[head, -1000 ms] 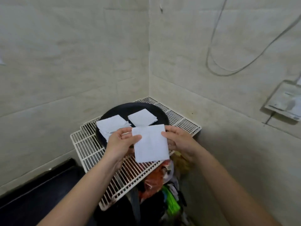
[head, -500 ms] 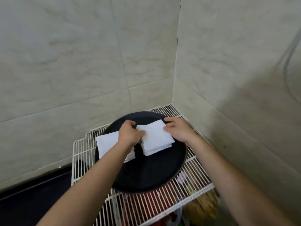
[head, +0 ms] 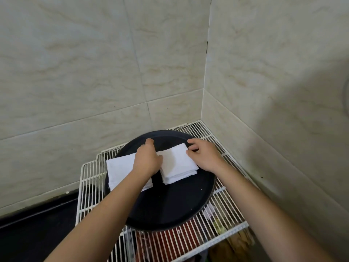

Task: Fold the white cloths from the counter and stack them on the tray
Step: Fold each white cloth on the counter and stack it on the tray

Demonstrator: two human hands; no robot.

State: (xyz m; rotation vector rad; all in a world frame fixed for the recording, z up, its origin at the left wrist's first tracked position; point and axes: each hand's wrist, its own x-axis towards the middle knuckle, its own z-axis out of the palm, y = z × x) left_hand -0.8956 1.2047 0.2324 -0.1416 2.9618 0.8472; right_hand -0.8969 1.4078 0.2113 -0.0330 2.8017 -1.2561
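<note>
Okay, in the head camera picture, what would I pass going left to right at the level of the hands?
dark counter → left stack of folded cloths → left hand → right stack of folded cloths → right hand → tiled side wall

Left hand [head: 147, 161] and right hand [head: 204, 157] gripping folded cloth stack [head: 177, 164], black tray [head: 170, 205], wire rack [head: 231, 218]

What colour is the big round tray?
The tray is black, clearest in the head view.
</note>
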